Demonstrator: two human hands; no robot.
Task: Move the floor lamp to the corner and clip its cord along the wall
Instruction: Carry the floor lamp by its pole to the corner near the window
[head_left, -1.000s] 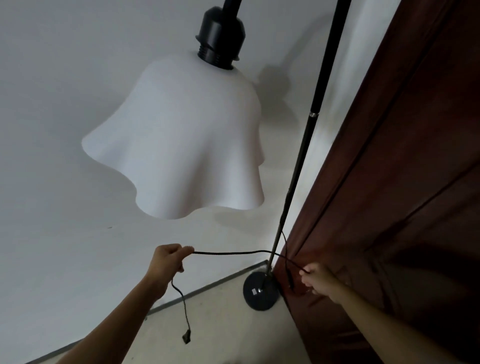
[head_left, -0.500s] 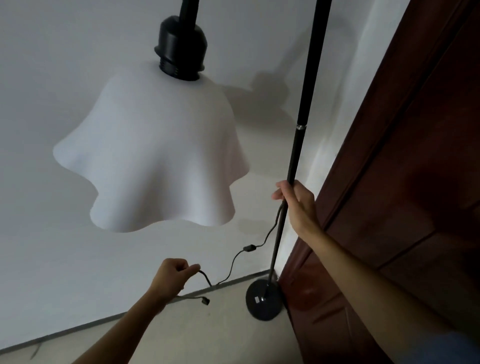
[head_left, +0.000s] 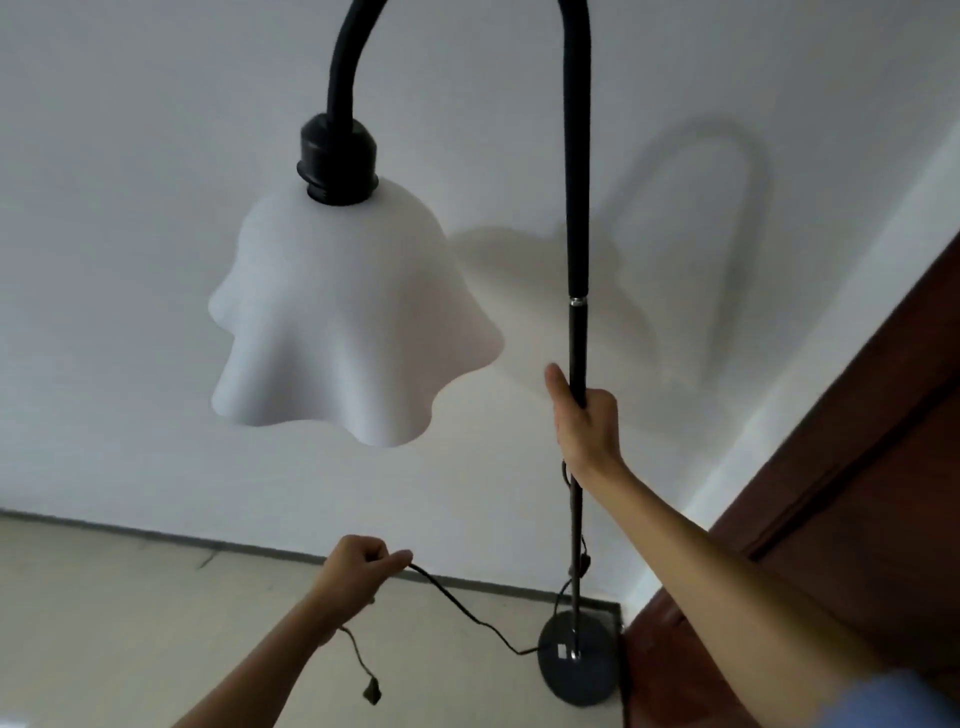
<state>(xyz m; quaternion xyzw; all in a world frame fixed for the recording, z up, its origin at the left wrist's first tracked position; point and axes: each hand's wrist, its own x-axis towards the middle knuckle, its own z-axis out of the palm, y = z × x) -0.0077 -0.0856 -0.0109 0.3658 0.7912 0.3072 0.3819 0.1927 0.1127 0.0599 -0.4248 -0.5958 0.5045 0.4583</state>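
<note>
Head view: lamp pole (head_left: 577, 332) now upright

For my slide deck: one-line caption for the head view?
Right hand grips the lamp pole; left hand holds its cord near the corner.

Floor lamp in the corner, a hand on its pole and a hand on its cord

The floor lamp (head_left: 577, 332) stands with its base (head_left: 576, 660) on the floor (head_left: 104, 623), close to the wall (head_left: 130, 208) behind it and just left of the door (head_left: 857, 519). Its shade (head_left: 348, 322) hangs left of the pole. The right hand (head_left: 587, 421) wraps the pole below the shade's level; the left hand (head_left: 358, 569), lower and further left, grips the cord (head_left: 467, 613), which sags rightward to the base, its loose end (head_left: 371, 693) dangling below the wrist.
</note>
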